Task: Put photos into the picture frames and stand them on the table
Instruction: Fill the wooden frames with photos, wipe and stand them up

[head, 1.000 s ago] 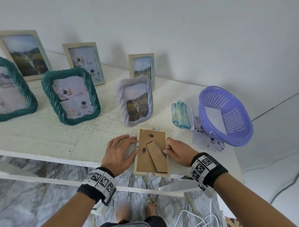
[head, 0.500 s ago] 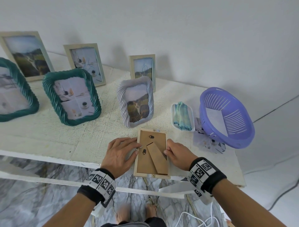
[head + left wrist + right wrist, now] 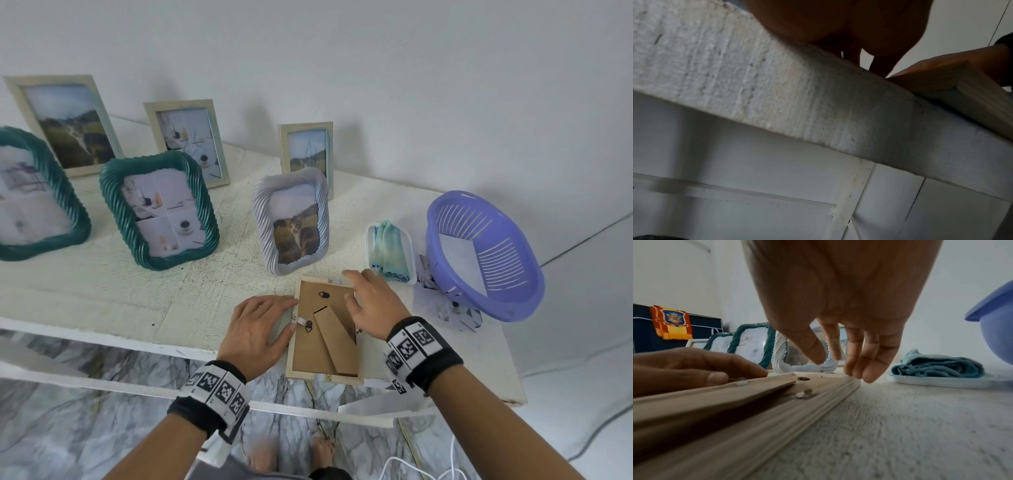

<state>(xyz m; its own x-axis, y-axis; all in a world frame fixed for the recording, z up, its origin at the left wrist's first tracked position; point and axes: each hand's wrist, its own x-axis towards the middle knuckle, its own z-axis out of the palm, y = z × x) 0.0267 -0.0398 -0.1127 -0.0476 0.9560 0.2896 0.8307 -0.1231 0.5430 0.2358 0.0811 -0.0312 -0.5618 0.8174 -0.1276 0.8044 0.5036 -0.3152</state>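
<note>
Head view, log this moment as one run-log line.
light wooden picture frame: face down at table edge, stand flat | left hand: pressing its left side | right hand: fingertips at its far right corner

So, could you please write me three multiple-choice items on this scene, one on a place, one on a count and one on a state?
1. Where does the folded blue-green cloth lie?
A. in the purple basket
B. in a small white tray
C. on the floor

2. How many frames with green twisted borders stand on the table?
A. two
B. four
C. none

3. How does the wooden frame between the left hand and right hand lie?
A. standing upright
B. flat, back side up
C. flat, photo side up

Answers: 1 B, the white tray rims the cloth beside the basket. 2 A, two show at the left. 3 B, its brown backing and stand face up.
</note>
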